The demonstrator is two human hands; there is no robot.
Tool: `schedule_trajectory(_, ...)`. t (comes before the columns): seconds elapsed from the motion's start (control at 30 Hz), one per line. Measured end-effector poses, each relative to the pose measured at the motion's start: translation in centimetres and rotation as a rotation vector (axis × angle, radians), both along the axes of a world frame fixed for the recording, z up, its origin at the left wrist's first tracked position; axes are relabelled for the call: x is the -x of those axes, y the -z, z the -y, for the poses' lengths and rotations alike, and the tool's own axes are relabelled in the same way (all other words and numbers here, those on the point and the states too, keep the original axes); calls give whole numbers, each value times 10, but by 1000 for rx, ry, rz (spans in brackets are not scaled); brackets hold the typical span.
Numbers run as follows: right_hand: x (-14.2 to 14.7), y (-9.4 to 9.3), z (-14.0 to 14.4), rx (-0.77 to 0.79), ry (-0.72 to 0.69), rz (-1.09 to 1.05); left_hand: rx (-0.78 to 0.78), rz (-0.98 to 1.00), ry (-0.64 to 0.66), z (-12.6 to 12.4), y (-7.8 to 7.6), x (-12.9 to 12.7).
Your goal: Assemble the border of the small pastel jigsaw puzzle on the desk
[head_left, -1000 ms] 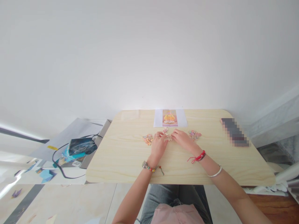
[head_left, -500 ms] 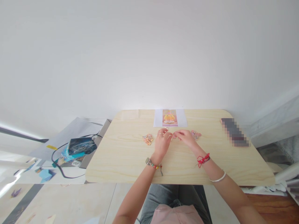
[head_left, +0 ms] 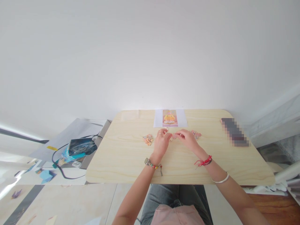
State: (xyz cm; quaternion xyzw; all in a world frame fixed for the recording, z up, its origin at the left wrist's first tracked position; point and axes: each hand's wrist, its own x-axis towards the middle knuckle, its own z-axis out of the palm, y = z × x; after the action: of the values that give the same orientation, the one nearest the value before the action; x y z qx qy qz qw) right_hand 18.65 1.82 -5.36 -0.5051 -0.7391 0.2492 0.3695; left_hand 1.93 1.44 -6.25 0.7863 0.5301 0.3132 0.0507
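The small pinkish cluster of joined puzzle pieces (head_left: 173, 136) sits pinched between both hands, just off the pale wooden table (head_left: 122, 162), below the printed duck picture sheet (head_left: 170, 118). A second ago it lay flat under the fingers; now the left hand (head_left: 161, 142) and right hand (head_left: 188, 139) close on it from either side (long axis roughly left-right; facing unclear). Loose piles lie beside each hand.

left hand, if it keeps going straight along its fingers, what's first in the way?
Likely the small puzzle pieces pinched between the left hand and right hand; beyond them, the reference picture at the table's far edge. Depth is uncertain.
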Motion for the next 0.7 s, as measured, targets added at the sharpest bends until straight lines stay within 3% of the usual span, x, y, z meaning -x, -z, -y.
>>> schedule_trajectory(0.27,-1,6,-1,-160,-45,265,17,-11,-6,1,1,3)
schedule_trajectory(0.7,-3,7,0,-188,-85,328,29,-35,-2,1,7,6)
